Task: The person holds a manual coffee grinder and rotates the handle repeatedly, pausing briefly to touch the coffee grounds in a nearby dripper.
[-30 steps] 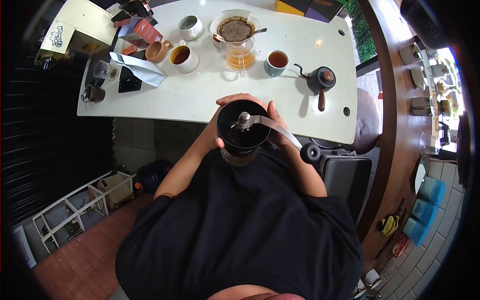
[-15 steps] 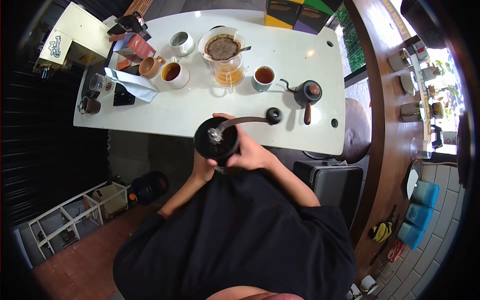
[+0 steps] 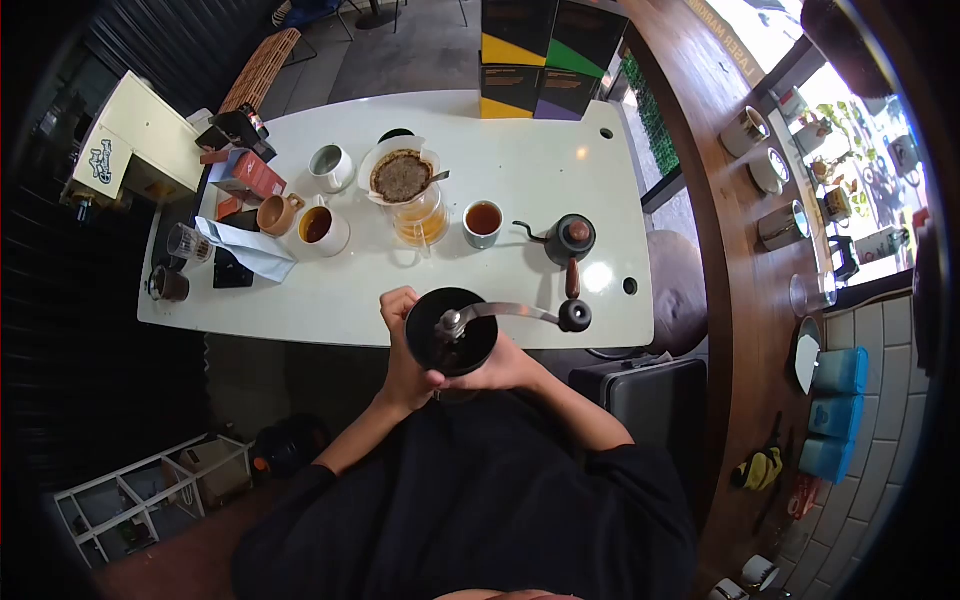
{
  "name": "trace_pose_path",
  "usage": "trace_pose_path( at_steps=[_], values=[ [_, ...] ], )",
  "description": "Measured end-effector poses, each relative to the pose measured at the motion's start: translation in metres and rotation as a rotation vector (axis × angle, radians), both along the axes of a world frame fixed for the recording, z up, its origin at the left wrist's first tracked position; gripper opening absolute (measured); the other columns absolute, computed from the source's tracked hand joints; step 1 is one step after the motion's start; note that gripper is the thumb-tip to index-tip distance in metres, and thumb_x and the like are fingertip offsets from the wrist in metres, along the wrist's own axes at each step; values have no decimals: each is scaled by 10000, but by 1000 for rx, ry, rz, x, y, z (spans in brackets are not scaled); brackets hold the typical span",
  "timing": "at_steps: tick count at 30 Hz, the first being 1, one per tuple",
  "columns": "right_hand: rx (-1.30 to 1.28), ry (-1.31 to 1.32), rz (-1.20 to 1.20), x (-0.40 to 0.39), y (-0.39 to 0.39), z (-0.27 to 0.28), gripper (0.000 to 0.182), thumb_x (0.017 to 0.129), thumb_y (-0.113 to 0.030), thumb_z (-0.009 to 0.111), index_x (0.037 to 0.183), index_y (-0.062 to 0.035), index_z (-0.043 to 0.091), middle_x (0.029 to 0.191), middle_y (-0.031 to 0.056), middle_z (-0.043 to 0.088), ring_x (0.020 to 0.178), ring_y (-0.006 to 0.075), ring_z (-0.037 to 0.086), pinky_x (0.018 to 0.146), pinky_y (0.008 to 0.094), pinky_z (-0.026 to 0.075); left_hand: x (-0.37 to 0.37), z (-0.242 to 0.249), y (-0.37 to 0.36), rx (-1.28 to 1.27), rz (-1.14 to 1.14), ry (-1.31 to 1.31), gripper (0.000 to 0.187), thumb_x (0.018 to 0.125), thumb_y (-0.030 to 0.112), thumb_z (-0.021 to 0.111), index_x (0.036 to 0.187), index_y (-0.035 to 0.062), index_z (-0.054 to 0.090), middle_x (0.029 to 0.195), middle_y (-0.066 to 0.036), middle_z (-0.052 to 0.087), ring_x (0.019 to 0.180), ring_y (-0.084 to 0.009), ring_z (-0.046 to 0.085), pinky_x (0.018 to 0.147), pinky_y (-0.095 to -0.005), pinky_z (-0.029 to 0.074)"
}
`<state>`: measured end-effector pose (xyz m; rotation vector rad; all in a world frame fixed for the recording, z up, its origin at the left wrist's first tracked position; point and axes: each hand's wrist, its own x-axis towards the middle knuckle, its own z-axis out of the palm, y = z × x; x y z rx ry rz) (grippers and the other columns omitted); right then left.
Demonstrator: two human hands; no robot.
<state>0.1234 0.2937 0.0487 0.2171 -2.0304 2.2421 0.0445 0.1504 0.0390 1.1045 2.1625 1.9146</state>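
A black hand grinder (image 3: 452,350), open at the top with a metal crank and a round black knob, is held over my lap at the table's front edge. My left hand (image 3: 402,365) wraps round its left side, and my right hand (image 3: 500,368) grips its lower right. The crank points right. Beyond it on the white table (image 3: 330,315) stand a glass server (image 3: 420,222) of amber liquid, topped by a paper filter with wet coffee grounds (image 3: 402,176) and a spoon, a cup of dark tea-coloured liquid (image 3: 483,220) and a black gooseneck kettle (image 3: 572,240).
At the left are a white mug (image 3: 325,232), a brown cup (image 3: 279,214), a grey-white mug (image 3: 331,168), a pale bag (image 3: 250,250) and a red box (image 3: 250,175). Dark boxes (image 3: 545,60) stand at the back. A wooden counter (image 3: 700,180) with cups runs along the right.
The view has tilted up, so the table appears lower. The grinder remains in both hands, and its crank and knob now point slightly more downward on the right.
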Motion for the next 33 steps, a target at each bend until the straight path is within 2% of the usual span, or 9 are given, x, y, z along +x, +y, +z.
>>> trace_pose_path(
  at_steps=[3, 5, 6, 9, 13, 17, 20, 23, 33],
  values=[
    [-73, -41, -108, 4, 1, -7, 627, 670, -305, 870, 1159, -19, 600, 1102, 117, 640, 1038, 234, 618, 950, 384, 472, -21, 31, 2, 100, 13, 56, 1109, 706, 957, 287, 1203, -29, 391, 1170, -130, 430, 969, -260, 473, 1056, -444, 291],
    [177, -150, 1, 3, 5, -7, 717, 630, -338, 878, 1201, -21, 580, 1148, 161, 626, 1095, 296, 611, 992, 423, 451, -32, 79, 5, 141, -134, 196, 1068, 704, 910, 453, 1214, -28, 422, 1163, -135, 459, 1014, -259, 497, 1013, -430, 350],
    [281, -91, -66, 3, 6, -2, 801, 601, -356, 872, 1250, -22, 543, 1178, 184, 615, 1118, 329, 604, 1007, 454, 433, -35, 110, 9, -37, -263, 313, 1015, 701, 845, 547, 1214, -24, 443, 1142, -149, 488, 1032, -278, 520, 987, -432, 378],
    [-115, -95, -9, -5, -5, 6, 794, 616, -335, 842, 1273, -32, 516, 1170, 158, 626, 1130, 288, 590, 989, 398, 447, -23, 155, 36, -327, -511, 690, 811, 734, 626, 717, 1185, -6, 483, 1033, -153, 536, 918, -298, 594, 865, -388, 470],
    [13, -14, 0, -17, -16, -4, 786, 633, -382, 844, 1256, -23, 527, 1169, 139, 620, 1146, 246, 573, 973, 356, 458, 0, 156, 57, -469, -586, 681, 721, 776, 524, 734, 1194, -12, 494, 1043, -183, 564, 938, -362, 611, 849, -422, 496],
    [16, -87, 64, -32, -18, -11, 790, 634, -387, 844, 1258, -21, 527, 1174, 139, 618, 1148, 245, 571, 973, 355, 458, -1, 145, 77, -322, -414, 660, 491, 828, 428, 705, 1007, -9, 573, 957, -164, 568, 865, -327, 625, 696, -387, 523],
    [28, -151, 128, -28, -27, -16, 793, 635, -390, 845, 1258, -19, 527, 1177, 140, 617, 1149, 244, 570, 973, 354, 458, 7, 136, 81, -539, -627, 631, 235, 858, 232, 651, 843, 12, 570, 800, -128, 607, 707, -309, 638, 627, -393, 515],
    [47, -214, 203, -19, -25, -21, 796, 635, -394, 846, 1259, -17, 527, 1180, 140, 615, 1151, 242, 569, 973, 352, 458, 4, 130, 77, -554, -695, 502, 148, 828, 158, 637, 826, 27, 566, 719, -120, 597, 665, -303, 634, 619, -392, 513],
    [116, -402, 446, -26, -29, -35, 806, 637, -407, 847, 1262, -12, 527, 1192, 141, 610, 1156, 239, 564, 974, 349, 458, -7, 120, 61, -396, -729, 407, 150, 797, 163, 651, 748, 32, 598, 672, -158, 632, 663, -330, 677, 635, -393, 556]
  ],
)
